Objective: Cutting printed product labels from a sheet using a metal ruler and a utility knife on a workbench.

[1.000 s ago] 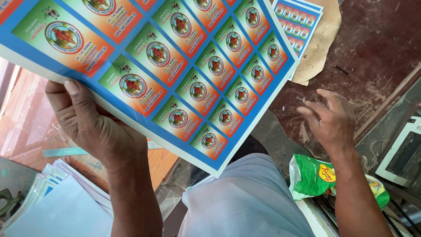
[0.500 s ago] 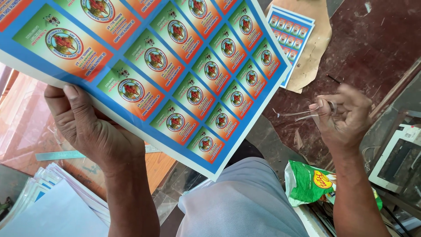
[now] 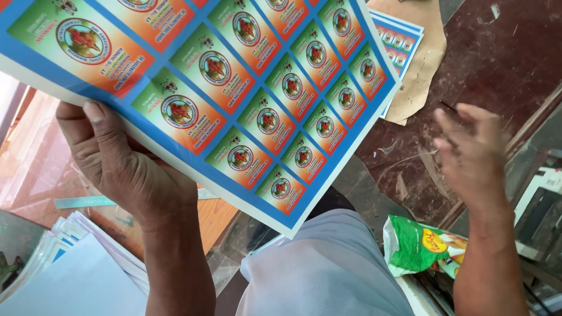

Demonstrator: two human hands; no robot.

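Note:
My left hand grips the lower edge of a large printed sheet, thumb on top. The sheet has a blue border and rows of small green-and-orange labels, each with a round emblem. It is held up and tilted, filling the upper left of the view. My right hand hovers, blurred, over the dark red table to the right, apart from the sheet. Its fingers are loosely spread. A thin dark sliver shows by the fingertips; whether it is held is unclear.
A second printed sheet lies on torn brown paper on the table. A green snack packet sits by my right forearm. A stack of white sheets is at the lower left, with a pale ruler above it.
The printed sheet has come closer and shifted slightly right. My right hand rose from the table surface, pinched its fingers half a second ago, and now spreads them, blurred with motion.

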